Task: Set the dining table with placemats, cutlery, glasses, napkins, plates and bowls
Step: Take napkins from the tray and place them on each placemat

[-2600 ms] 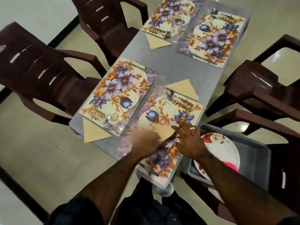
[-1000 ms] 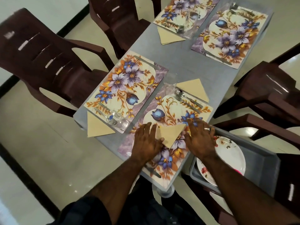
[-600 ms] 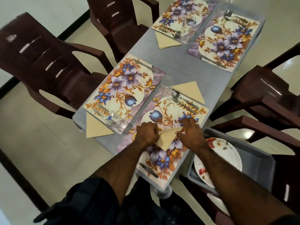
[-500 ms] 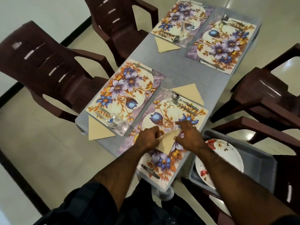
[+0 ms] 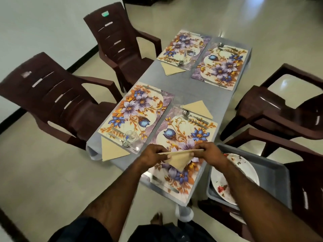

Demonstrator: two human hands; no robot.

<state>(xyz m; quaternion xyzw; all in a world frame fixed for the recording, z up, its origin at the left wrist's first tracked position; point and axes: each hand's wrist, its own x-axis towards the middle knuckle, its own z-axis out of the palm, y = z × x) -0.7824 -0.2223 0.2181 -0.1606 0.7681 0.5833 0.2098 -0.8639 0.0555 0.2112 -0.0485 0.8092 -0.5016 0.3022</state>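
Overhead, head view, looking down on a grey dining table (image 5: 176, 84) with four floral placemats laid out.

Both hands are holding one folded beige napkin (image 5: 180, 159) above the near-right placemat (image 5: 181, 145), toward that mat's near end. Left hand (image 5: 152, 155) is pinching the napkin's left corner, fingers curled around it. Right hand (image 5: 208, 152) is pinching the right corner, fingers curled likewise. The folded edge is running straight between the two hands; the triangular point is hanging down toward the person. Whether the point is touching the mat, cannot tell.

A spoon and fork (image 5: 194, 117) are lying at the far end of the same placemat, with a second folded napkin (image 5: 198, 109) just beyond them on the table near its right edge. A knife (image 5: 164, 185) is lying along the mat's near end.

The near-left placemat (image 5: 134, 112) is carrying a clear glass (image 5: 132, 139) at its near corner; a third napkin (image 5: 111, 149) is sitting just beside it at the table's near-left corner.

The far-left placemat (image 5: 181, 44) is showing a glass and cutlery, blurred, and a fourth napkin (image 5: 172, 69) at its near edge. The far-right placemat (image 5: 222, 65) is carrying cutlery at its far end.

A grey tub (image 5: 272, 173) holding floral plates (image 5: 244, 172) is sitting off the table's near-right side. Dark brown plastic chairs (image 5: 57, 100) are standing on both sides.
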